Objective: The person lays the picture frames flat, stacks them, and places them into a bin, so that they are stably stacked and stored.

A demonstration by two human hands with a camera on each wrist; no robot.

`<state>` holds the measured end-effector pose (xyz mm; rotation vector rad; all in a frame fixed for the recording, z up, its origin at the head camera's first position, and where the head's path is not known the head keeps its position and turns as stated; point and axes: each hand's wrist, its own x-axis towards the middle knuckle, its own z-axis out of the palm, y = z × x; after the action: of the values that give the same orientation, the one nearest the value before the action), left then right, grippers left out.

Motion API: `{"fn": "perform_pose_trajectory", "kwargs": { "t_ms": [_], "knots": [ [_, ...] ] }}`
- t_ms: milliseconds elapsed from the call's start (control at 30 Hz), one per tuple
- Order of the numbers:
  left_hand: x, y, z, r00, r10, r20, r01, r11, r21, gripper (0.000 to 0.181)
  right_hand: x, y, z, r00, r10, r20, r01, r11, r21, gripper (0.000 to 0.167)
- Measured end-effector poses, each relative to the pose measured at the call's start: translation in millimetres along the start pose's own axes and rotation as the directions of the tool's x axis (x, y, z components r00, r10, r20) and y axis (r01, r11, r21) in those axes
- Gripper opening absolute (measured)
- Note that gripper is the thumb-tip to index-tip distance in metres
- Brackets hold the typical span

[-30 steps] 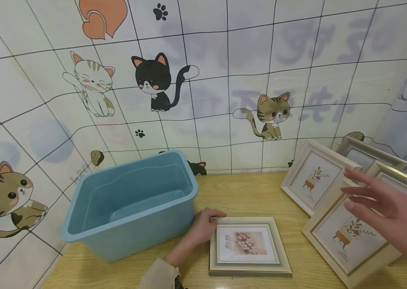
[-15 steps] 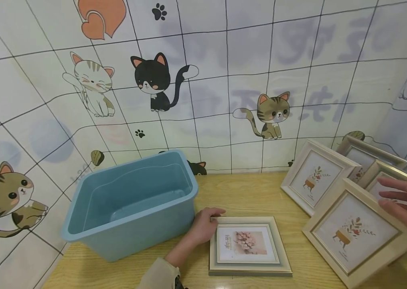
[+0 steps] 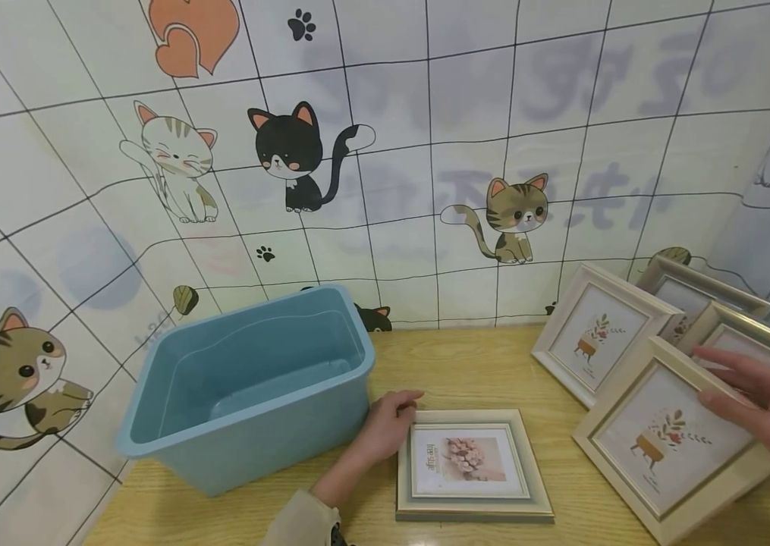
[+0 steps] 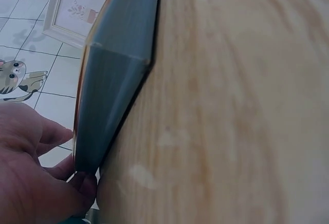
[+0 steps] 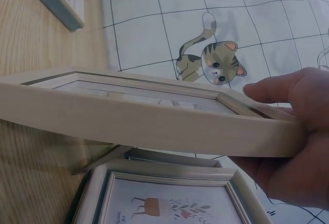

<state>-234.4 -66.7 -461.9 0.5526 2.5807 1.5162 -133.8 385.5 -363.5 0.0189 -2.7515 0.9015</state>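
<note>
The tub (image 3: pixel 268 436) looked like smooth plastic; right of it, the flat frame (image 3: pixel 469 464) looked satiny, the tabletop (image 3: pixel 453 371) wood-grained.

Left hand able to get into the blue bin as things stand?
Probably yes: the left hand is close beside the blue bin, whose top is open and uncovered. It would likely have to leave the flat frame and rise over the rim.

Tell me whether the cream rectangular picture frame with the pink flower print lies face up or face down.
Face up: the frame shows its flower print in the head view.
</note>
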Motion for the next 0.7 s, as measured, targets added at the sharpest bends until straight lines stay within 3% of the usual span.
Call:
{"fn": "perform_pose_trajectory", "kwargs": {
  "t_ms": [267, 400, 567, 700],
  "knots": [
    [-4.8, 10.3, -6.5, 1.000, 0.013, 0.015, -0.012, 0.998, -0.057, 0.038, -2.0, 11.7, 1.1, 1.000, -0.021, 0.012, 0.021, 1.000, 0.011, 0.060],
    [-7.0, 17.0, -7.1, 1.000, 0.025, -0.010, -0.026, 0.998, -0.061, 0.039, -4.9, 10.0, 0.1, 1.000, 0.002, 0.023, -0.003, 0.999, 0.037, 0.061],
    [-9.2, 31.4, -8.8, 0.995, 0.082, -0.057, -0.084, 0.995, -0.045, 0.039, -6.6, 2.0, -4.7, 0.999, -0.043, 0.007, 0.041, 0.979, 0.199, 0.064],
    [-10.2, 46.8, -10.3, 0.989, 0.141, -0.038, -0.143, 0.989, -0.048, 0.042, -5.1, -11.1, -7.2, 0.993, -0.110, -0.033, 0.115, 0.960, 0.254, 0.065]
  ]
}}
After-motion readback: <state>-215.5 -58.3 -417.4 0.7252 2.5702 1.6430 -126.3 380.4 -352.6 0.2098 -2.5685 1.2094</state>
